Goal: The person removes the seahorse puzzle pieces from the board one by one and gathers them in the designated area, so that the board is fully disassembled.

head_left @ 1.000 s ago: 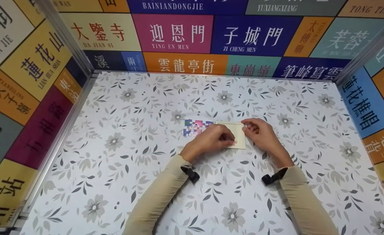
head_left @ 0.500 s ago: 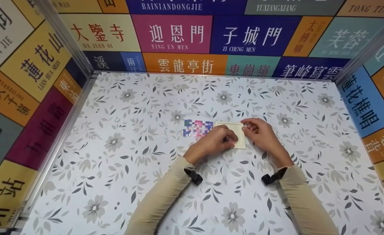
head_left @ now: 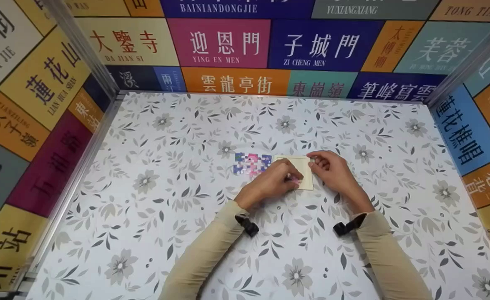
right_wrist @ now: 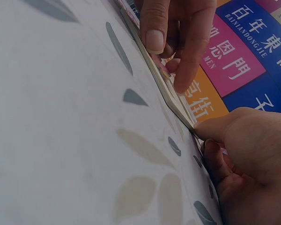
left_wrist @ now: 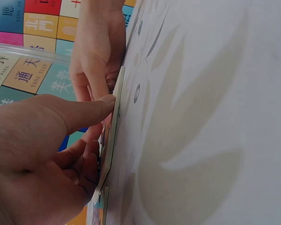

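Note:
A cream square puzzle tray point(head_left: 307, 168) lies flat on the patterned table. My left hand point(head_left: 271, 182) reaches over its left part and pinches a small pink puzzle piece point(head_left: 296, 181) near the lower inside edge. In the right wrist view, that pink piece point(right_wrist: 165, 71) shows between the left thumb and fingers, low over the tray. My right hand point(head_left: 331, 168) holds the tray's upper right corner, its thumb against the edge. Left of the tray lie several purple and pink puzzle pieces point(head_left: 251, 160) laid close together, partly covered by the left hand.
White floral covering spreads over the table point(head_left: 211, 233). Panels with printed characters point(head_left: 228, 43) stand along the back and both sides. Black camera mounts point(head_left: 249, 227) sit on both wrists.
My left hand has shifted slightly right and turned a little, with the pink puzzle piece at its fingertips moving within the tray. My right hand has stayed at the corner.

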`<state>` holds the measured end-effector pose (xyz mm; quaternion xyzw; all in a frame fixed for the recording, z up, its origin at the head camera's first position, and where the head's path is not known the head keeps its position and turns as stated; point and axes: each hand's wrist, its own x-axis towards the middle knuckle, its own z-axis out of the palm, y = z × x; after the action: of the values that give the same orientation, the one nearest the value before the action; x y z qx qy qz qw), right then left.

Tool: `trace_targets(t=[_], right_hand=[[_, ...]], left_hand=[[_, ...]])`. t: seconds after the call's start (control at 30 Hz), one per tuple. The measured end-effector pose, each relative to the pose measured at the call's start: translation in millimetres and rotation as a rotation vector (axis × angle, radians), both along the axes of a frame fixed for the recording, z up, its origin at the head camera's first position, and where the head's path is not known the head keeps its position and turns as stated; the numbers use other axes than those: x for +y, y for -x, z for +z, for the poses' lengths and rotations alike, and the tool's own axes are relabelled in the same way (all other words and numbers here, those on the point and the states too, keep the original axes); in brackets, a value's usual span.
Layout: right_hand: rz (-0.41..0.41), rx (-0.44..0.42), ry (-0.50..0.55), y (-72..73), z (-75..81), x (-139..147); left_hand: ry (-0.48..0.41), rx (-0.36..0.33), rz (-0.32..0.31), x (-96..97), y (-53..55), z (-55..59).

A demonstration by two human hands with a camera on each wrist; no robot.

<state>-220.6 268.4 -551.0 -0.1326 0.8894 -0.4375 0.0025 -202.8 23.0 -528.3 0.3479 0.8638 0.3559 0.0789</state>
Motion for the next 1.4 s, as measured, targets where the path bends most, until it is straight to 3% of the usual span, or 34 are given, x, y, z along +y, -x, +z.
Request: trace_targets(t=[0.47,0.67,0.87,1.4], right_hand=[[0.0,-0.01,0.004,0.7,-1.7,1.0],[-0.005,-0.01,0.016,0.2,-1.4,-0.2],[-0.002,-0.015,0.011,-0.1,-1.4,-0.5],[-0.01,-0.023,-0.015,-0.1,0.7,-1.2]], left_hand=[[0.004,0.024,-0.033,-1.3,0.3,-1.9],[-0.003,-0.008,-0.029,-4.7,-0.2,0.2],[0.015,0.041,-0.042,-5.6,-1.1,0.4],[0.002,0.022,-0.003,-6.8,-1.7,4.2]])
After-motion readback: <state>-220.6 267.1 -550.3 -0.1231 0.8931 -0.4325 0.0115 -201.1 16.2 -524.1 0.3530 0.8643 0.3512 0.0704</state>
